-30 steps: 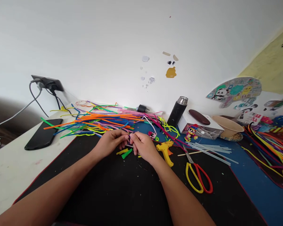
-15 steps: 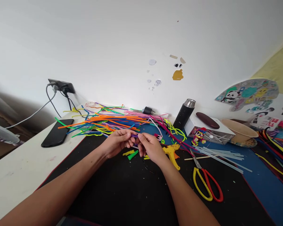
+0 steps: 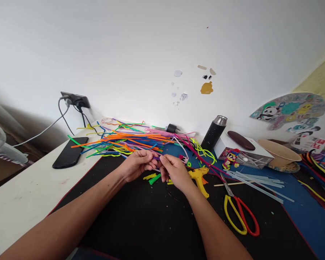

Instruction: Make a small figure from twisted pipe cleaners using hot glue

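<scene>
Between the fingertips of both hands runs a short purple pipe cleaner (image 3: 156, 158), mostly covered by the fingers. My left hand (image 3: 137, 164) pinches its left end and my right hand (image 3: 174, 170) pinches the right end, the two hands almost touching. They hover over a black mat (image 3: 140, 216). Just below the fingers lie a green bent pipe cleaner piece (image 3: 154, 179) and yellow pieces (image 3: 149, 176). A yellow glue gun (image 3: 200, 179) rests beside my right wrist. Behind the hands spreads a pile of colored pipe cleaners (image 3: 130, 139).
Scissors (image 3: 241, 213) with yellow and red handles lie at right, near translucent glue sticks (image 3: 259, 180). A small colorful figure (image 3: 231, 159), a black thermos (image 3: 214, 133) and a white box (image 3: 249, 150) stand farther back. A black phone (image 3: 70, 152) lies at left.
The whole view has shifted slightly, so things appear a little farther right. Both hands keep their pinch on the purple pipe cleaner, with only small finger movement.
</scene>
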